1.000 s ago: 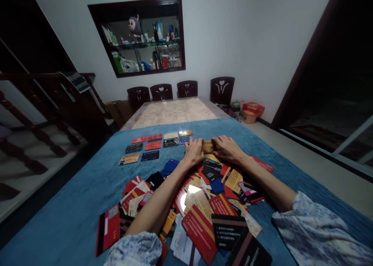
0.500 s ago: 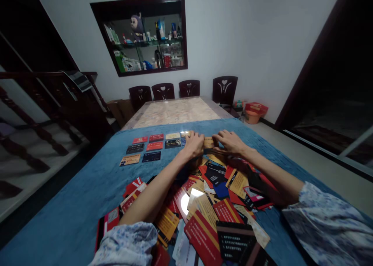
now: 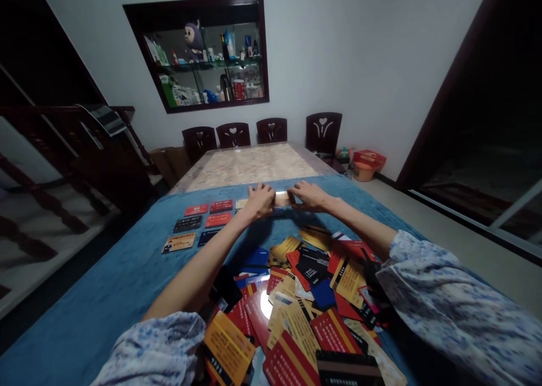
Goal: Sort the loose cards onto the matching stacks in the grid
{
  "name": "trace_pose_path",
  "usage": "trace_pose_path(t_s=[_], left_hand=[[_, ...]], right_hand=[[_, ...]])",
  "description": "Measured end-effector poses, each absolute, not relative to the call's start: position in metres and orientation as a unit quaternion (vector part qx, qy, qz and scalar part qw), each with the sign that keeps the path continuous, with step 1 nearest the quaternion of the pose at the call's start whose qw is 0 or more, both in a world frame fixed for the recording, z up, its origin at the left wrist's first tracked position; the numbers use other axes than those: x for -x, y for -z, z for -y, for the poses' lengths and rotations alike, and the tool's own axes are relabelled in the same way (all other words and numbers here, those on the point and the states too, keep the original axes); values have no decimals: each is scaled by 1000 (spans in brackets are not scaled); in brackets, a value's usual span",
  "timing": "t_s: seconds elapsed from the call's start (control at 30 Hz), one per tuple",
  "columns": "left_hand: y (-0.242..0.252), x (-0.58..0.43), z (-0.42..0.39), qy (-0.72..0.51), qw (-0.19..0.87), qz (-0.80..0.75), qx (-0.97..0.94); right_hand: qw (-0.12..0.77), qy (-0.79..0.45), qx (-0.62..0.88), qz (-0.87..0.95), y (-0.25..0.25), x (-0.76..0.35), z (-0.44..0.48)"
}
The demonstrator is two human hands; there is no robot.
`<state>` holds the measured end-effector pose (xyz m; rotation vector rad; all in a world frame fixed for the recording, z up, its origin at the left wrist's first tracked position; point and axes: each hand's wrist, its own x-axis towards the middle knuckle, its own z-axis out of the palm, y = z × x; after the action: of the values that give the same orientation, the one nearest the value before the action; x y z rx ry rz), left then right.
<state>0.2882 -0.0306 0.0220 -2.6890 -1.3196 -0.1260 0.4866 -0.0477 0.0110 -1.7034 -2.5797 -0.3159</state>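
Observation:
Between my two hands is a pale gold card (image 3: 282,198), at the far side of the blue cloth (image 3: 105,295). My left hand (image 3: 261,200) has its fingers on the card's left end, and my right hand (image 3: 310,196) pinches the right end. Left of them, cards lie in loose rows: red cards (image 3: 218,220), a black card (image 3: 187,223), a gold VIP card (image 3: 179,242) and a dark blue card (image 3: 206,238), partly behind my left forearm. A cream card (image 3: 241,204) shows beside my left hand. Nearer me spreads a heap of mixed cards (image 3: 292,358), overlapping at many angles.
The bare marbled tabletop (image 3: 254,163) continues beyond the cloth. Dark wooden chairs (image 3: 324,132) stand along the far side. A wooden railing (image 3: 42,188) is at left, and an orange bucket (image 3: 363,170) sits on the floor at right. A wall cabinet (image 3: 212,58) holds bottles and a plush toy.
Both hands have moved left and lie closer together, with the gold card between them. My forearms no longer cover as much of the heap. The view has shifted slightly.

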Motion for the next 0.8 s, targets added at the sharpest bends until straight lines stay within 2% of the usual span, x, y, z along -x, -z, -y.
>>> trace_pose_path(t_s=[0.23, 0.8], left_hand=[[-18, -285, 2, 23, 82, 449, 890], [7, -282, -43, -25, 17, 504, 863]], right_hand=[[2, 68, 560, 826, -11, -475, 17], [-58, -11, 546, 836, 5, -455, -47]])
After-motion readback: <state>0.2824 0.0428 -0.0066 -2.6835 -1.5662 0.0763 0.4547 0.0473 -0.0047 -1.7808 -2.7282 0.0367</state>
